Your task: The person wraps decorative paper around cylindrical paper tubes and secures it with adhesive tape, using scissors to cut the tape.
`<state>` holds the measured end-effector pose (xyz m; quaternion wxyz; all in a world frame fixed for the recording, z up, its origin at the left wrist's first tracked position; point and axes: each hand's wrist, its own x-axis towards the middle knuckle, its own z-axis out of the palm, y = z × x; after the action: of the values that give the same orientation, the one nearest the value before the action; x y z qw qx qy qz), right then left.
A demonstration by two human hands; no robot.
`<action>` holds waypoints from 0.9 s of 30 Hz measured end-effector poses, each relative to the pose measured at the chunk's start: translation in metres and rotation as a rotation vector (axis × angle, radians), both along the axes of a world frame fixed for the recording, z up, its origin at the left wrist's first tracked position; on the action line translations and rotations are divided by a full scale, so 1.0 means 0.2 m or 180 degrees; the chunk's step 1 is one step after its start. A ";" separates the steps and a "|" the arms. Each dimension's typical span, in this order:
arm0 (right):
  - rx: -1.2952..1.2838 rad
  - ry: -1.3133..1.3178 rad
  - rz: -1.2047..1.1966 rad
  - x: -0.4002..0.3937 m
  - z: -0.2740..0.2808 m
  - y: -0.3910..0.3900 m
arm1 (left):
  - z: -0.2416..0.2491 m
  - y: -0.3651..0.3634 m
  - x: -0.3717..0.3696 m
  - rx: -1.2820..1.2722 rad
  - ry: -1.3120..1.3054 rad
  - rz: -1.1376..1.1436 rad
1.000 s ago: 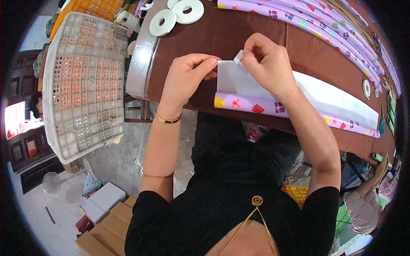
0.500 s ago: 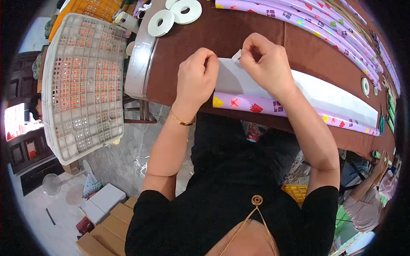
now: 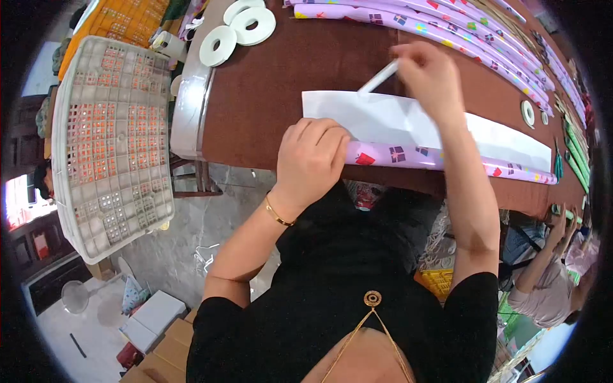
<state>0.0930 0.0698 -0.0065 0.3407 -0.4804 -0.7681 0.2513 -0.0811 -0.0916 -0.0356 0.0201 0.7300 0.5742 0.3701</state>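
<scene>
A sheet of wrapping paper lies along the table's near edge, its white underside [image 3: 504,135] up and its lilac patterned part [image 3: 408,156] rolled at the front. My left hand [image 3: 313,156] rests on the left end of the lilac roll, fingers curled round it. Above the sheet's far edge, my right hand [image 3: 429,76] pinches a narrow white strip [image 3: 379,78], whose lower end touches the paper. This hand is slightly blurred.
White tape rolls [image 3: 252,26] lie at the table's far left, a smaller one [image 3: 527,114] at the right. Several lilac rolls [image 3: 447,41] lie along the back. A plastic crate [image 3: 118,143] stands left. Another person's hands [image 3: 559,223] are at lower right.
My left hand has moved down from the sheet's far corner onto the lilac roll. My right hand has moved up and right, drawing the white strip out. The view has shifted slightly.
</scene>
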 end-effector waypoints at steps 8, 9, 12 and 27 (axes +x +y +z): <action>-0.0853 0.2275 0.0016 1.35 0.18 0.10 | 0.05 0.04 0.00 -0.0091 0.0154 0.0013; -0.0993 0.1963 0.0387 1.52 0.23 0.05 | 0.07 0.05 0.01 -0.0195 0.0070 0.0035; -0.2434 -0.0043 0.0526 1.35 0.44 -0.20 | 0.13 0.17 0.08 -0.0216 0.0159 -0.0002; -0.0118 -0.0082 0.0645 0.37 0.03 -0.10 | 0.13 0.62 0.17 -0.1734 0.0317 -0.0601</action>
<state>0.1661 0.0503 -0.0007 0.2948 -0.4096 -0.8123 0.2925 -0.0475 0.0318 -0.0087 0.2215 0.7652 0.5822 0.1625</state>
